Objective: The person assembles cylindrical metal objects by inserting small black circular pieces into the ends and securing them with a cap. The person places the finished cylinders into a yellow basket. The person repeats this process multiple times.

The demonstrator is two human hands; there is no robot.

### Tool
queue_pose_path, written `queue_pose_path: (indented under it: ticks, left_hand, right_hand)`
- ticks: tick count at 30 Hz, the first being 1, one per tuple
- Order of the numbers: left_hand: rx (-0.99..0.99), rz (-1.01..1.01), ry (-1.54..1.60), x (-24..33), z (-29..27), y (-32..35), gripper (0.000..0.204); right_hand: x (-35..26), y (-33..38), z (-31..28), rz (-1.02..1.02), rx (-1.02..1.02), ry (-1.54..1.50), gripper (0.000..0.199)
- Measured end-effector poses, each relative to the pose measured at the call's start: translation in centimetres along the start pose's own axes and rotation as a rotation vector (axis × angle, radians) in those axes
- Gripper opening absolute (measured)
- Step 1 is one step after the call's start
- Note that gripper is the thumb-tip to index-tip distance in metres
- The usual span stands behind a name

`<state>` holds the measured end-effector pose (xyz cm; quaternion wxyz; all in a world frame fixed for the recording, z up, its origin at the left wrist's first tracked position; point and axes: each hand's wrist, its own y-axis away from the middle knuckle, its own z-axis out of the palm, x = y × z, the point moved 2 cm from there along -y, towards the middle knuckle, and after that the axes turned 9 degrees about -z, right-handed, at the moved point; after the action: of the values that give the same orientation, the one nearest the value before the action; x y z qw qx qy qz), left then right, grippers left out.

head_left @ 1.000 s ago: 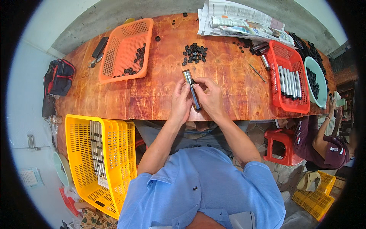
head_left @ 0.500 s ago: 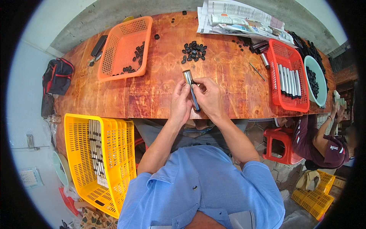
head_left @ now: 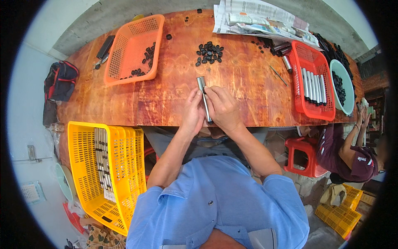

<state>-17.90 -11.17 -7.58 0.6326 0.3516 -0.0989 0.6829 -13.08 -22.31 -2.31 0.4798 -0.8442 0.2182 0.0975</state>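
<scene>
Now the right hand (head_left: pixel 224 108) curls further over the black-tipped silver tube (head_left: pixel 205 103), the left hand (head_left: pixel 192 111) also clamped on it, so its handling seems unfinished.

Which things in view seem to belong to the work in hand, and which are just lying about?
Likely part of the work:
- silver tube, held between the left hand and right hand
- small black pieces, heaped beyond the hands
- similar tubes in the red basket

Apparently just lying about:
- newspapers
- dark bag
- red stool
</scene>
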Motion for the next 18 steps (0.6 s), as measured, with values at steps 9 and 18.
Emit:
queue_pose_path:
  ticks: [9,18]
  left_hand:
    - [0.009,-0.029,-0.054,0.0,0.8,0.2,0.024]
    - [-0.045,-0.321,-0.032,0.3,1.2,0.6,0.033]
  right_hand:
    - [0.6,0.8,0.1,0.053,0.06,-0.104,0.016]
    - [2.3,0.8,-0.8,0.563,0.072,-0.52,0.014]
